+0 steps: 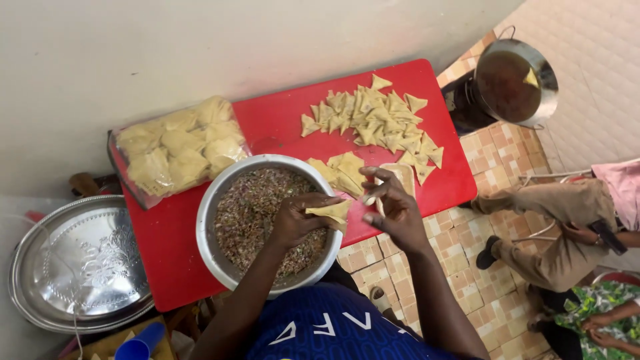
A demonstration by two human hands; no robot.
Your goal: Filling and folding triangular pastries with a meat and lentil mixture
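Observation:
My left hand (297, 219) holds a folded triangular pastry (330, 212) over a metal bowl (212, 207) of minced filling (250, 207). Close beside it on the right, my right hand (388, 200) has its fingers pinched near the pastry's corner; whether they grip anything I cannot tell. A pile of folded pastry triangles (373, 120) lies on the red table (280, 120), with a few more (340, 170) by the bowl's rim.
A clear bag of pastries (177, 150) lies at the table's left. A silver tray (77, 263) sits to the far left. A metal pot (513, 83) stands on a burner on the tiled floor. Another person's legs (547, 227) are at the right.

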